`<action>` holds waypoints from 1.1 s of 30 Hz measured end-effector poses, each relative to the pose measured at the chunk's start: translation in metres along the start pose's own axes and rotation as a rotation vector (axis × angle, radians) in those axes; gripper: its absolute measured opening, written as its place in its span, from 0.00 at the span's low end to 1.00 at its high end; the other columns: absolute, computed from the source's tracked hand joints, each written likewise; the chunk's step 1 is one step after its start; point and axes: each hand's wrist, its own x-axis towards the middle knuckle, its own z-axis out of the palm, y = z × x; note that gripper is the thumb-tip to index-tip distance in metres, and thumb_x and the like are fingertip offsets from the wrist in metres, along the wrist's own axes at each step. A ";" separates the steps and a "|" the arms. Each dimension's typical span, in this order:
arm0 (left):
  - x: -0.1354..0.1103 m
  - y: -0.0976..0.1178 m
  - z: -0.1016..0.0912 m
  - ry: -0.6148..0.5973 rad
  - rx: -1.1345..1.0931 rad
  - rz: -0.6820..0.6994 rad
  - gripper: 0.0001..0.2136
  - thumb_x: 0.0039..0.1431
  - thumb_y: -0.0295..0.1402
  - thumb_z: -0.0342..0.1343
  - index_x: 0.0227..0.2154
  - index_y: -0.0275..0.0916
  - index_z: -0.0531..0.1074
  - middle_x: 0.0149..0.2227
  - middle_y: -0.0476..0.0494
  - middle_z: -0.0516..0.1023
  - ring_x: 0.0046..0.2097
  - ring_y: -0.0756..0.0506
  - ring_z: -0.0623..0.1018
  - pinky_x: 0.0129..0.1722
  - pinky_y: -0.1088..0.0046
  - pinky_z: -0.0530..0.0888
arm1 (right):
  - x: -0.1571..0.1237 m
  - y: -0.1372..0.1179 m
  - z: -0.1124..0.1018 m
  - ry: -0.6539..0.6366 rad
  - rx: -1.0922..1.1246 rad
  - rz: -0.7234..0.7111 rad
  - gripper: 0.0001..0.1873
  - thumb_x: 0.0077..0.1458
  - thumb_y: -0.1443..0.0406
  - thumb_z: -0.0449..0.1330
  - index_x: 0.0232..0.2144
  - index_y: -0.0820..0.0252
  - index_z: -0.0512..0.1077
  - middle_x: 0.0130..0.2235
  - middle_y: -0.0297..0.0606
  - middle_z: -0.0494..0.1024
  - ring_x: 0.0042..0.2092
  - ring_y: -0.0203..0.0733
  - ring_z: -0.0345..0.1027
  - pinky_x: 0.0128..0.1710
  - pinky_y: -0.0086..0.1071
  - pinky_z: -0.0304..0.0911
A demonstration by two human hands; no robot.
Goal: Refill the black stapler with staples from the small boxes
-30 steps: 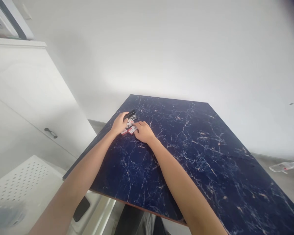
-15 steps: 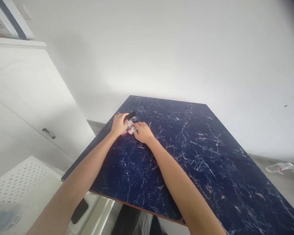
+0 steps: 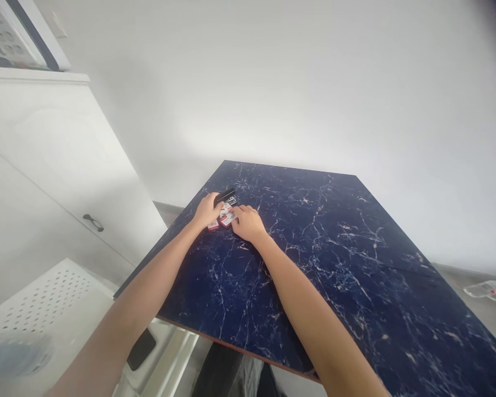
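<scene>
Head view: the left hand [image 3: 207, 211] and the right hand [image 3: 248, 224] sit just apart at about eleven o'clock, on the far part of a dark navy marble-veined tabletop [image 3: 322, 275]. Between them lies a tight cluster of small red-and-white rectangular boxes [image 3: 227, 219], with a flat black rectangular packet [image 3: 226, 196] at its twelve o'clock edge. The left fingers [image 3: 217, 205] reach the cluster and the black packet from the nine o'clock side, while the right fingers [image 3: 236, 214] press on the boxes from three o'clock. Neither hand can be told to be clamped or merely resting. The step in hand appears to be handling this small pile, and any further move calls for fingers getting under a single box. A white cabinet [image 3: 62, 165] stands at nine o'clock.
</scene>
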 end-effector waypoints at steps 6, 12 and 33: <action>-0.008 0.020 0.006 -0.088 -0.081 0.046 0.14 0.63 0.34 0.53 0.50 0.39 0.70 0.49 0.38 0.77 0.51 0.37 0.77 0.53 0.56 0.73 | -0.032 0.006 -0.017 -0.010 0.007 -0.060 0.17 0.58 0.69 0.55 0.49 0.62 0.74 0.45 0.46 0.77 0.47 0.51 0.66 0.54 0.42 0.60; -0.035 0.086 0.020 -0.283 -0.202 0.215 0.15 0.64 0.36 0.53 0.52 0.42 0.71 0.49 0.40 0.77 0.51 0.38 0.77 0.52 0.60 0.74 | -0.117 0.023 -0.072 -0.086 0.090 -0.172 0.19 0.57 0.72 0.52 0.49 0.58 0.74 0.47 0.45 0.77 0.49 0.50 0.67 0.54 0.42 0.63; -0.051 0.120 0.006 -0.553 -0.170 0.446 0.16 0.64 0.43 0.55 0.47 0.40 0.77 0.45 0.40 0.80 0.44 0.41 0.79 0.43 0.66 0.73 | -0.151 0.075 -0.142 -0.221 0.233 0.245 0.29 0.54 0.67 0.62 0.59 0.51 0.67 0.42 0.35 0.81 0.36 0.41 0.74 0.36 0.32 0.66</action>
